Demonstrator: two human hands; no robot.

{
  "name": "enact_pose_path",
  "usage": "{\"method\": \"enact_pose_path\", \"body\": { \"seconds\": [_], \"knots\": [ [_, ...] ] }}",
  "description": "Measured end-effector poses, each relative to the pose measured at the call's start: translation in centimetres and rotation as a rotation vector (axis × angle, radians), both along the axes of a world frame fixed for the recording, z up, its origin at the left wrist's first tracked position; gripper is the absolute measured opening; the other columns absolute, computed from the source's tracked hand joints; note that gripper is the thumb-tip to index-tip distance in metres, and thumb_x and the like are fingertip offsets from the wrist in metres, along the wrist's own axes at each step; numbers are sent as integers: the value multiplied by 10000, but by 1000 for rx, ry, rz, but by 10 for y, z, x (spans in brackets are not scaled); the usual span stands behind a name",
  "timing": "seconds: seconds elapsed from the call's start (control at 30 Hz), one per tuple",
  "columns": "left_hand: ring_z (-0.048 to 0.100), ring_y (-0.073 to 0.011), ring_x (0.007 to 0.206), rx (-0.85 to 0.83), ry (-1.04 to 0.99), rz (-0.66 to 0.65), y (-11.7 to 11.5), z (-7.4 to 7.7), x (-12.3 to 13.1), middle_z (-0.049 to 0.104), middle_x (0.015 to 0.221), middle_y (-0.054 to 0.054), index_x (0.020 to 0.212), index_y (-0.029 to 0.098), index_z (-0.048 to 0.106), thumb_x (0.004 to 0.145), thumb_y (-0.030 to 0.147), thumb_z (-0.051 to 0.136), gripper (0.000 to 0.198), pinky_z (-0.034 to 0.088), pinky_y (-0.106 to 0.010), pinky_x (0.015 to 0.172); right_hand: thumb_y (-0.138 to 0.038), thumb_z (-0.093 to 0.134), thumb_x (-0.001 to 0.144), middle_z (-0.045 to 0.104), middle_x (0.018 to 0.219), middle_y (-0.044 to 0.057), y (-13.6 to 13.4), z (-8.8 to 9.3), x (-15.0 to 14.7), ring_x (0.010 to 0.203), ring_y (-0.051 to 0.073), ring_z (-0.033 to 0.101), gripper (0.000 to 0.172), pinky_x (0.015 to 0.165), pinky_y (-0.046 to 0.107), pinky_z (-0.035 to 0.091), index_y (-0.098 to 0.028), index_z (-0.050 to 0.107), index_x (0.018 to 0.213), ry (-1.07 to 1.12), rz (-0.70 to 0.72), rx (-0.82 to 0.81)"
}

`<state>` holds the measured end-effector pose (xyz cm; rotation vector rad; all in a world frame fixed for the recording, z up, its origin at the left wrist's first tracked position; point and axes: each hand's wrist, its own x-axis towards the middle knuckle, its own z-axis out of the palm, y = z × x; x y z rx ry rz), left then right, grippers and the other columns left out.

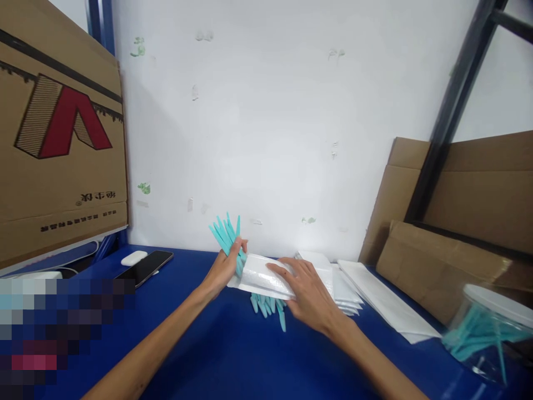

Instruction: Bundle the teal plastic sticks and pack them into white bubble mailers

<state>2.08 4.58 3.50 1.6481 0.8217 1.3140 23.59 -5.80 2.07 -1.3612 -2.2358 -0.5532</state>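
My left hand (225,268) is closed around a fanned bunch of turquoise sticks (225,233), their pointed ends up, at the left end of a white bubble envelope (264,276). My right hand (306,286) lies over the envelope's right part, thumb and fingers on its surface, gripping it. Under the envelope's lower edge, the ends of several more turquoise sticks (266,305) stick out on the blue table. Whether the held sticks reach inside the envelope cannot be made out.
White envelopes (347,294) are stacked right of my right hand, beside a long white envelope (387,303). A clear jar of turquoise sticks (485,333) stands far right. Phone (145,266) and white case (134,258) lie left. Cardboard boxes (66,166) flank both sides; a white wall (258,139) rises behind.
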Motion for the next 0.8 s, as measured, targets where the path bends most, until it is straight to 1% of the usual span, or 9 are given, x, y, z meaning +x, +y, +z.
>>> {"method": "enact_pose_path", "body": {
  "seconds": [0.1,0.17,0.27,0.37,0.43,0.57,0.63,0.73,0.8],
  "knots": [
    [573,-298,1193,-45,-92,-43,3,-3,0,626,1326,-104,780,207,572,894,661,464,481,462,-348,939,-6,545,670,490,1386,120,-1,-1,-3,1253,307,459,842,1051,513,379,-287,414,1452,-6,-12,-6],
    [589,-277,1147,-40,-100,-41,5,-4,0,637,1293,-92,813,208,588,913,643,445,469,470,-322,899,1,538,669,479,1394,125,-2,-2,-5,1261,310,447,857,1053,516,379,-283,397,1464,-7,-15,-6],
    [612,-229,952,-1,-4,-3,5,-4,-2,684,1053,-46,869,226,627,932,641,397,479,463,-270,779,9,530,668,473,1388,125,-2,-3,-8,1249,312,446,870,1051,514,379,-280,383,1475,2,-16,2],
    [561,-202,778,20,92,28,2,-2,-3,613,805,-5,899,249,645,929,665,362,504,426,-244,674,0,531,690,481,1368,123,-2,-4,-8,1227,316,449,846,1051,518,371,-284,391,1474,26,-28,14],
    [533,-200,751,30,121,22,1,-2,-3,568,763,0,925,260,650,921,683,354,516,410,-240,650,-9,529,708,488,1355,121,-2,-5,-8,1215,320,453,820,1047,522,370,-285,400,1470,48,-40,23],
    [543,-203,796,36,96,-28,3,-3,-1,587,849,-15,1028,277,639,922,706,323,544,424,-243,672,-21,529,738,487,1348,120,-1,-6,-8,1204,321,455,780,1042,520,375,-282,413,1463,95,-40,36],
    [560,-202,822,44,69,-28,6,-6,0,604,903,-24,1067,277,630,922,713,315,558,443,-248,699,-28,536,748,484,1350,121,-1,-7,-8,1204,320,455,768,1042,520,376,-280,413,1463,115,-34,33],
    [584,-207,917,74,77,8,10,-11,2,616,1010,-37,1121,277,614,929,708,305,563,464,-268,814,-29,545,745,485,1351,119,-1,-8,-9,1204,320,457,771,1040,523,379,-282,414,1461,132,-29,32],
    [580,-225,1024,77,128,13,11,-14,2,613,1109,-47,1183,283,591,942,690,300,556,447,-307,917,-22,544,739,486,1352,116,-1,-10,-9,1205,317,458,774,1043,521,378,-283,419,1457,137,-28,33]
  ]
}}
